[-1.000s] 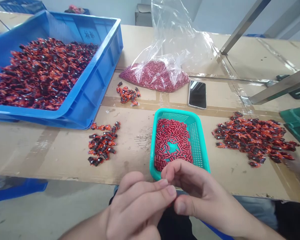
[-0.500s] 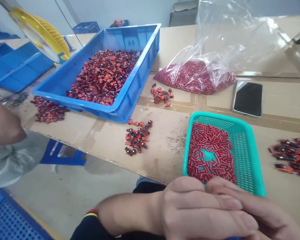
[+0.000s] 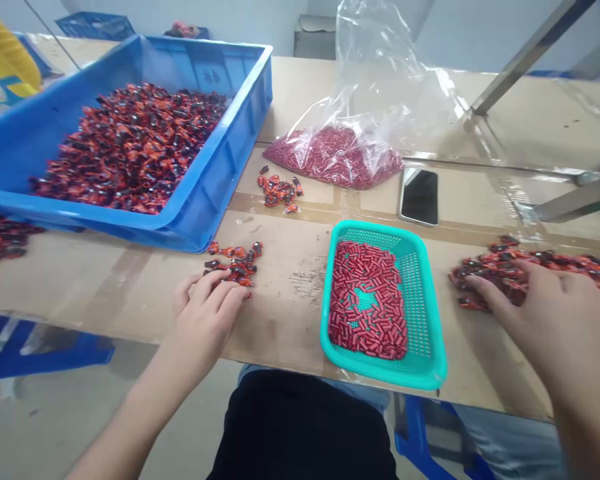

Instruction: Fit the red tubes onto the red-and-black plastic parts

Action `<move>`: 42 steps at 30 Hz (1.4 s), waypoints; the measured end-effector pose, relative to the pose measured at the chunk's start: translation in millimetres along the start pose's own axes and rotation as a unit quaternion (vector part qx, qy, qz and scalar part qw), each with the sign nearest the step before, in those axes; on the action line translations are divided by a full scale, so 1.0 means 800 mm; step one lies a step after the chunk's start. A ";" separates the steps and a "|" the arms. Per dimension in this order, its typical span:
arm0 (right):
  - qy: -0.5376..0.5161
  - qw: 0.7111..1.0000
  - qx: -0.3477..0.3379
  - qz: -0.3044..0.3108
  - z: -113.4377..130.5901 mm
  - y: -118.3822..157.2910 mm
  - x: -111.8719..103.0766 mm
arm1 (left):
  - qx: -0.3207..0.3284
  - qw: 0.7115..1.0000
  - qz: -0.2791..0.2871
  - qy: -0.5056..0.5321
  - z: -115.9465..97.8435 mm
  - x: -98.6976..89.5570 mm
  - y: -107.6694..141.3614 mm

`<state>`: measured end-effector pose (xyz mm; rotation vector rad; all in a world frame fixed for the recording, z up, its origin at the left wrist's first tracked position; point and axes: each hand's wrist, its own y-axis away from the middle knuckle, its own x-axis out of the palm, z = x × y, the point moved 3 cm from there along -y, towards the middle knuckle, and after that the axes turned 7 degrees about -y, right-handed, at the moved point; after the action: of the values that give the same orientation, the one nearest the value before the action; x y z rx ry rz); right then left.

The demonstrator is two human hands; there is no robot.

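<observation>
The left hand [image 3: 205, 320] lies palm down on the cardboard-covered table [image 3: 105, 287], with the fingers lightly curled and the thumb set apart. No part is visibly gripped. The fingertips point up and to the right and touch the lower edge of a small pile of black-and-orange parts [image 3: 235, 263]. Each part has a short, dark body with a ragged orange-red wrapping. Their long axes lie in mixed directions, with no common alignment.

The right hand [image 3: 545, 320] is spread palm down, with the fingers pointing left and resting on a larger pile of the same parts [image 3: 535, 267]. This pile is also unaligned. Whether any part is held under the fingers cannot be determined from this view.

A teal plastic mesh basket [image 3: 380, 377] stands between the two hands, its long axis running away from the person. It holds red tubes [image 3: 367, 300] lying in mixed directions. Beyond the left hand is a blue plastic crate [image 3: 215, 167] heaped with more parts. A clear plastic bag [image 3: 335, 157] of red tubes lies behind the basket, just beside a smartphone [image 3: 420, 197].
</observation>
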<state>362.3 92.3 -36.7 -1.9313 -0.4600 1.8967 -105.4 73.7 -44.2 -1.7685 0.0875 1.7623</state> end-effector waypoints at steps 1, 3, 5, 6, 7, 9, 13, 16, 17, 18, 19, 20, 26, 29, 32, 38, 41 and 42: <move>-0.047 0.998 -0.039 -0.026 0.022 0.002 -0.011 | 0.006 1.000 -0.020 0.019 -0.004 -0.001 -0.003; -0.132 0.983 -0.124 -0.006 0.077 0.008 -0.029 | 0.008 0.992 -0.062 0.113 -0.015 -0.009 -0.011; -0.204 0.953 -0.210 0.083 0.134 0.016 -0.040 | -0.004 0.966 -0.080 0.245 -0.031 -0.020 -0.023; -0.238 0.931 -0.244 0.131 0.158 0.020 -0.042 | -0.012 0.949 -0.078 0.306 -0.039 -0.025 -0.028; -0.263 0.910 -0.269 0.177 0.179 0.023 -0.042 | -0.019 0.931 -0.070 0.358 -0.048 -0.030 -0.034; -0.284 0.881 -0.293 0.240 0.206 0.026 -0.039 | -0.026 0.897 -0.049 0.440 -0.064 -0.037 -0.042; -0.270 0.873 -0.303 0.270 0.220 0.026 -0.025 | -0.037 0.838 -0.023 0.545 -0.085 -0.036 -0.050; -0.279 0.873 -0.297 0.268 0.217 0.024 -0.018 | -0.056 0.806 -0.030 0.589 -0.091 -0.030 -0.048; -0.289 0.872 -0.292 0.267 0.216 0.024 -0.017 | -0.064 0.799 -0.035 0.596 -0.092 -0.028 -0.047; -0.301 0.871 -0.284 0.264 0.215 0.023 -0.017 | -0.071 0.797 -0.040 0.598 -0.093 -0.027 -0.046; -0.314 0.871 -0.274 0.260 0.214 0.021 -0.019 | -0.074 0.799 -0.046 0.595 -0.094 -0.027 -0.046; -0.327 0.872 -0.264 0.253 0.212 0.020 -0.023 | -0.072 0.804 -0.052 0.588 -0.095 -0.029 -0.045; -0.542 0.778 -0.116 0.297 0.207 0.018 -0.072 | -0.034 0.829 -0.088 0.551 -0.103 -0.042 -0.051; -0.591 0.735 -0.097 0.317 0.209 0.024 -0.091 | -0.032 0.821 -0.088 0.563 -0.105 -0.043 -0.054; -0.597 0.733 -0.112 0.307 0.212 0.028 -0.097 | -0.019 0.814 -0.085 0.574 -0.106 -0.043 -0.056; -0.574 0.766 -0.167 0.235 0.217 0.028 -0.107 | 0.032 0.833 -0.079 0.547 -0.104 -0.049 -0.059; -0.536 0.795 -0.195 0.207 0.221 0.026 -0.116 | 0.047 0.859 -0.088 0.502 -0.103 -0.053 -0.060; -0.518 0.805 -0.207 0.204 0.222 0.026 -0.118 | 0.052 0.869 -0.093 0.483 -0.104 -0.054 -0.059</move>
<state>181.3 36.6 34.4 -1.0127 -0.8486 3.3055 -14.8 56.3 5.8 -2.3082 0.3981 0.5849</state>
